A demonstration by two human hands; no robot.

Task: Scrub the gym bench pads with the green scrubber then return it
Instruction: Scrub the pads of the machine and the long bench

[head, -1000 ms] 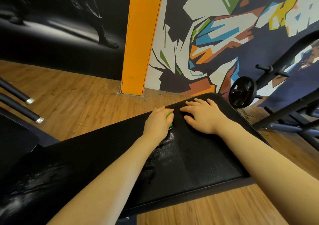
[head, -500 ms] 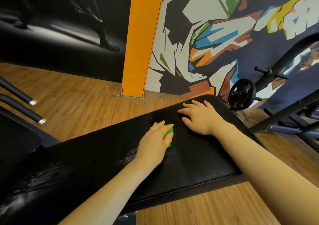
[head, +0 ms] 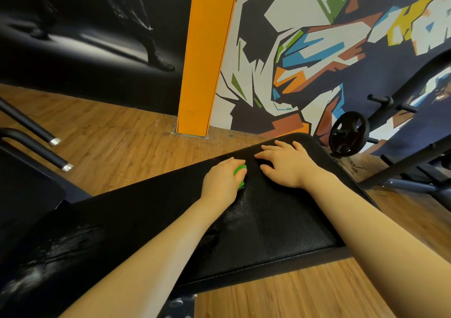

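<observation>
A long black gym bench pad (head: pixel 280 234) runs from the lower left up to the middle right. My left hand (head: pixel 223 183) grips the green scrubber (head: pixel 240 172) and presses it on the pad near its far end; only a sliver of green shows past my fingers. Just to the right, my right hand (head: pixel 285 165) lies flat on the pad with fingers spread. Wet, soapy streaks (head: pixel 234 216) shine on the pad behind the scrubber and at the lower left (head: pixel 48 251).
Wooden floor (head: pixel 117 147) surrounds the bench. An orange pillar (head: pixel 202 73) and a painted wall stand behind. A black weight plate (head: pixel 347 132) on a dark rack sits at the right. Two black bars with metal caps (head: pixel 56 154) jut in at the left.
My left hand slid the scrubber back toward me along the pad, then pushed it forward again to the far end. My right hand stayed flat in place.
</observation>
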